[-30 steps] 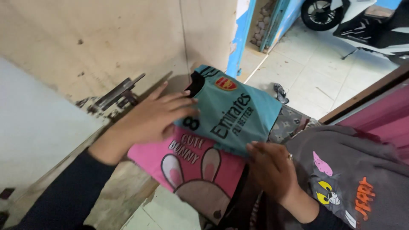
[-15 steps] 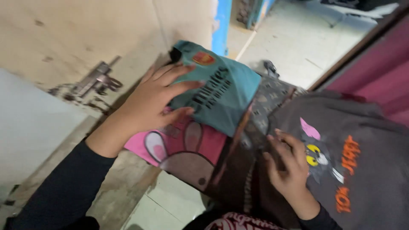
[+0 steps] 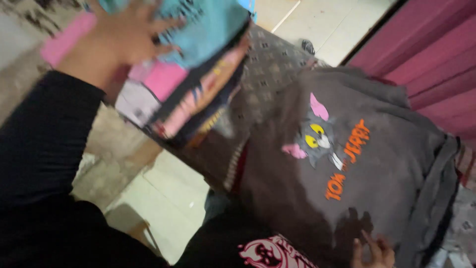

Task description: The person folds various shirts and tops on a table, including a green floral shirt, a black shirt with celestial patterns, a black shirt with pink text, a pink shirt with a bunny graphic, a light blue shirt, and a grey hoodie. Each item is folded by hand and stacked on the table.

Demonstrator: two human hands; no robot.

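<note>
My left hand (image 3: pixel 124 42) presses flat, fingers spread, on top of a stack of folded clothes (image 3: pixel 198 94) with a teal shirt (image 3: pixel 208 27) uppermost and pink garments (image 3: pixel 163 79) below it. The stack is raised at the upper left of the view and tilts. My right hand (image 3: pixel 372 250) shows only as fingertips at the bottom edge, touching the lower hem of a dark grey shirt (image 3: pixel 317 198) with a cartoon cat print (image 3: pixel 315 136). What the right fingers do below the frame edge is hidden.
A brown patterned cloth (image 3: pixel 270 67) lies under the stack and the grey shirt. A pink ribbed panel (image 3: pixel 426 54) fills the upper right. Pale floor tiles (image 3: pixel 168 198) show below, and a rough concrete surface (image 3: pixel 106 164) is at the left.
The stack of clothes under my left hand has risen toward the upper left. My right hand has slid down from the stack's edge to the grey shirt's lower hem.
</note>
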